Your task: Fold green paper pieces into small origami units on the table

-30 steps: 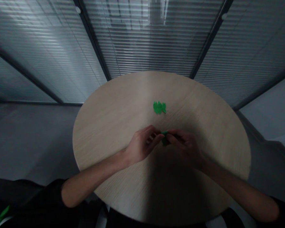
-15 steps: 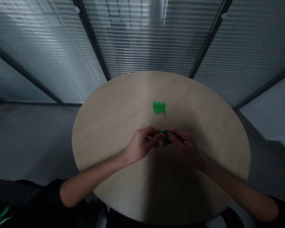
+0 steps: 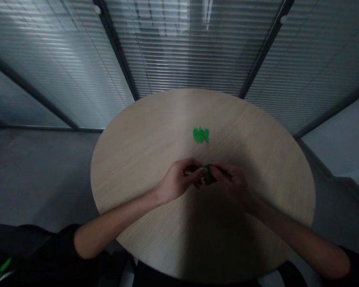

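Your left fingertips (image 3: 198, 172) and right fingertips (image 3: 214, 171) come nearly together, pinching a small green piece (image 3: 207, 173) between them; neither hand is spread open. The piece sits mostly hidden by your fingers, so its shape is hard to make out, but its long axis seems to run roughly from you toward the far side of the table, and you cannot tell which end leads. Your left hand (image 3: 179, 184) curls in from one side and your right hand (image 3: 231, 187) from the other, both held just above the middle of a round wood-grain table (image 3: 131, 163), though whether they touch it is unclear. Ahead of your fingers, well apart from them, lies a green leaf-shaped cut-out (image 3: 200, 134), its three lobes side by side and pointing toward the far rim, with a thin tip at its right. Dark sleeves (image 3: 48, 243) cover your upper arms, and slatted blinds (image 3: 191, 52) stand beyond the table.
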`<move>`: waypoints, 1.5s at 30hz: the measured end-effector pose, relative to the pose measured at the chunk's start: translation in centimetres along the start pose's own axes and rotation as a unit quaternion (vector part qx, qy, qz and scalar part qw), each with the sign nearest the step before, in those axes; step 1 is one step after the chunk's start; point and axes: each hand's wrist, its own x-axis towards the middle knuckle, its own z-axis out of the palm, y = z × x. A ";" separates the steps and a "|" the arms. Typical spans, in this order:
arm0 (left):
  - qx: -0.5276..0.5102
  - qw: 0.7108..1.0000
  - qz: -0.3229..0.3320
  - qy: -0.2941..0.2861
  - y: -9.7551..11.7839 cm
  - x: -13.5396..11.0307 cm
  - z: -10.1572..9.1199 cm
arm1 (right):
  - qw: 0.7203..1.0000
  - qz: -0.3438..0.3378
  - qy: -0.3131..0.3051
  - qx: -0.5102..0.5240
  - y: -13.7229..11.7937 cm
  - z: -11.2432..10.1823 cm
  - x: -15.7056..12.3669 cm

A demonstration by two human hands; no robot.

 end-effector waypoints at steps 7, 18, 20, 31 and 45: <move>0.014 1.000 0.008 0.002 0.2 -0.2 0.0 | 1.000 -0.019 -0.010 -0.004 0.1 -0.1 -0.2; 0.034 0.999 0.023 -0.004 0.0 -0.3 0.0 | 0.997 -0.053 -0.015 -0.051 0.3 -0.3 -0.3; 0.031 0.999 0.020 -0.008 0.1 -0.4 0.1 | 0.996 -0.056 -0.006 -0.063 0.3 -0.2 -0.3; -0.004 1.000 0.009 -0.006 0.4 -0.1 0.1 | 0.992 -0.072 0.006 -0.107 0.3 -0.2 -0.4; 0.010 1.000 0.022 0.007 0.2 -0.2 0.2 | 0.999 -0.017 -0.020 -0.027 0.2 -0.1 -0.3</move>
